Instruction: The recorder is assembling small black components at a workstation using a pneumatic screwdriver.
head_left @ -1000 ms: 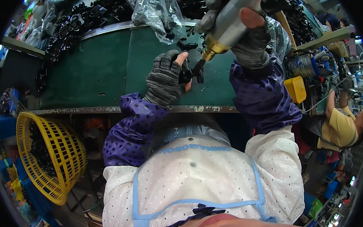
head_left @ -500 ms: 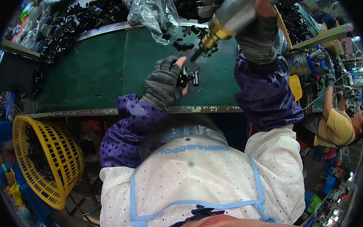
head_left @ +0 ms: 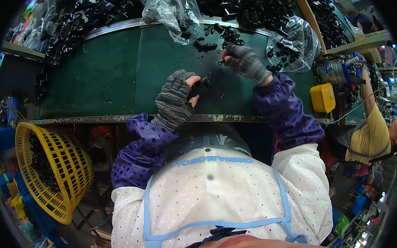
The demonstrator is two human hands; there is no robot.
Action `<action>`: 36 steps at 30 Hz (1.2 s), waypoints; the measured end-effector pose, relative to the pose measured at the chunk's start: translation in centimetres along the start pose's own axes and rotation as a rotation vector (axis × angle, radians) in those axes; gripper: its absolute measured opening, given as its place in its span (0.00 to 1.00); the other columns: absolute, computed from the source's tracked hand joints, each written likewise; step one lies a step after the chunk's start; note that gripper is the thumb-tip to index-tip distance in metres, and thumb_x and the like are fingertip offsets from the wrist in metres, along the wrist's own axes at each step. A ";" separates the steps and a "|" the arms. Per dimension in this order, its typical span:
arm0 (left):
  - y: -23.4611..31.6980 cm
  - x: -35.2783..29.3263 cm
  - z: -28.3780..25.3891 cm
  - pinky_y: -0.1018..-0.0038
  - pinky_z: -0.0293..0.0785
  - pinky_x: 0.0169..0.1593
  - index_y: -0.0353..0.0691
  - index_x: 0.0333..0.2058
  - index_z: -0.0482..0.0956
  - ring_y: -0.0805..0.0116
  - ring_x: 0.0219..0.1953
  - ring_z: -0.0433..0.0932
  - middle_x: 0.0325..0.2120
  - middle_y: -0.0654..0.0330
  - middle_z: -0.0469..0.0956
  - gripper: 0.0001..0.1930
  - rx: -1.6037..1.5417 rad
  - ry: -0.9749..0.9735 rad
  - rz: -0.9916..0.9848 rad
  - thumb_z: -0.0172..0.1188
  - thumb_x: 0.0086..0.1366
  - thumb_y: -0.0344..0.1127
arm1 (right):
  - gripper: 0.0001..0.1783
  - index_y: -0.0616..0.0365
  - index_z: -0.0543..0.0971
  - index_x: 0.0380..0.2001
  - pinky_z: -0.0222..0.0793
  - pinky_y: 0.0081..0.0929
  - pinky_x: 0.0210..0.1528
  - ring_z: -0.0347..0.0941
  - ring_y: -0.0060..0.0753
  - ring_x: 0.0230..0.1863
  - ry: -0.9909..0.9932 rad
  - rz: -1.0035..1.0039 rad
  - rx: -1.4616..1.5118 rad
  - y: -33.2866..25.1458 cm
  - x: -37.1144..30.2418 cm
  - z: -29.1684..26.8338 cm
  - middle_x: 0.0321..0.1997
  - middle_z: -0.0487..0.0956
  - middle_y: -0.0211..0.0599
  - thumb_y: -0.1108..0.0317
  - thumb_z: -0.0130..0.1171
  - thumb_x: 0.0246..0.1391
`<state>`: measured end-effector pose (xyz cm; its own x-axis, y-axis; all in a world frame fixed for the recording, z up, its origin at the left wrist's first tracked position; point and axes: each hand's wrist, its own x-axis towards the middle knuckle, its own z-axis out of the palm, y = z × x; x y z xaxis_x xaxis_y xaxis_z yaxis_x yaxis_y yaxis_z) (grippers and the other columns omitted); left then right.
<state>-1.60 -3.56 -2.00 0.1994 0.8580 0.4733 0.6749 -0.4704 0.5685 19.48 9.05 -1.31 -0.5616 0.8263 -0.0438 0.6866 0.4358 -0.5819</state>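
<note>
My left hand [head_left: 175, 97], in a grey fingerless glove, is held low over the green worktop [head_left: 106, 73]. Its thumb and fingers grip a black plastic clamp-like part [head_left: 203, 84], whose exact kind I cannot make out. Farther off and to the right, my gloved right hand [head_left: 248, 64] reaches over the worktop with its fingertips pinched together. A tiny black piece [head_left: 221, 62] shows at those fingertips. Just beyond them lies a small heap of black parts [head_left: 232, 37], with a few longer black pieces [head_left: 205, 46] to its left.
Black parts [head_left: 251, 9] are piled behind the worktop's metal edge. A clear plastic bag [head_left: 171, 13] hangs over that edge; another bag [head_left: 301, 44] lies at right near a yellow container [head_left: 322, 98]. A yellow basket [head_left: 75, 171] stands lower left. A co-worker [head_left: 370, 134] is at far right.
The metal power screwdriver that my right hand held has gone from view. That hand has come down and nearer to the small heap. My left hand still holds the black part.
</note>
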 end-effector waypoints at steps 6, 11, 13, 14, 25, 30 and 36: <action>-0.3 -0.2 0.3 0.67 0.65 0.48 0.47 0.41 0.74 0.55 0.44 0.68 0.38 0.57 0.71 0.23 0.048 0.022 0.079 0.60 0.42 0.26 | 0.10 0.63 0.74 0.34 0.65 0.12 0.23 0.66 0.12 0.21 -0.177 0.041 0.811 -5.0 -2.7 0.7 0.27 0.73 0.27 0.69 0.53 0.49; 0.1 0.2 0.2 0.67 0.66 0.47 0.48 0.39 0.76 0.57 0.43 0.69 0.37 0.59 0.72 0.22 0.103 -0.003 0.097 0.59 0.41 0.25 | 0.09 0.62 0.74 0.32 0.64 0.13 0.25 0.67 0.13 0.24 -0.181 0.016 0.817 -4.5 -2.2 1.3 0.26 0.73 0.26 0.70 0.55 0.47; 0.3 0.1 0.3 0.67 0.66 0.47 0.49 0.39 0.76 0.57 0.42 0.69 0.37 0.59 0.72 0.22 0.096 0.002 0.094 0.60 0.40 0.25 | 0.08 0.63 0.74 0.31 0.64 0.13 0.26 0.67 0.14 0.26 -0.075 -0.157 0.396 -4.8 -1.9 0.7 0.25 0.73 0.27 0.72 0.56 0.46; 0.5 0.1 0.3 0.67 0.67 0.46 0.48 0.39 0.76 0.57 0.42 0.69 0.37 0.60 0.72 0.22 0.102 0.008 0.087 0.60 0.40 0.25 | 0.08 0.63 0.74 0.31 0.64 0.13 0.26 0.67 0.14 0.26 -0.076 -0.156 0.396 -4.7 -1.7 0.9 0.25 0.73 0.27 0.72 0.56 0.46; 0.4 0.2 0.6 0.67 0.66 0.45 0.46 0.38 0.76 0.57 0.41 0.69 0.36 0.59 0.71 0.22 0.050 0.017 0.069 0.60 0.39 0.24 | 0.12 0.58 0.74 0.36 0.69 0.27 0.35 0.72 0.37 0.33 0.196 -0.371 0.007 -4.9 -3.6 3.1 0.30 0.75 0.38 0.72 0.55 0.44; 0.4 0.5 0.5 0.67 0.66 0.45 0.45 0.39 0.75 0.56 0.42 0.68 0.37 0.58 0.71 0.22 0.071 0.021 0.122 0.59 0.40 0.24 | 0.22 0.59 0.69 0.46 0.66 0.28 0.44 0.69 0.41 0.43 0.233 -0.346 0.139 -4.4 -5.5 4.0 0.39 0.73 0.45 0.72 0.55 0.42; -0.1 -0.1 0.6 0.66 0.65 0.48 0.44 0.44 0.71 0.55 0.44 0.67 0.40 0.56 0.69 0.25 0.069 0.010 0.086 0.59 0.41 0.25 | 0.27 0.53 0.68 0.46 0.61 0.35 0.50 0.65 0.43 0.47 0.209 0.099 -0.612 3.3 -6.5 -3.3 0.44 0.71 0.43 0.63 0.60 0.39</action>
<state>-1.23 -3.48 -2.54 0.2516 0.8126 0.5257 0.7027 -0.5269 0.4782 26.93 6.28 -0.27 -0.4233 0.8978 0.1214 0.9037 0.4279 -0.0131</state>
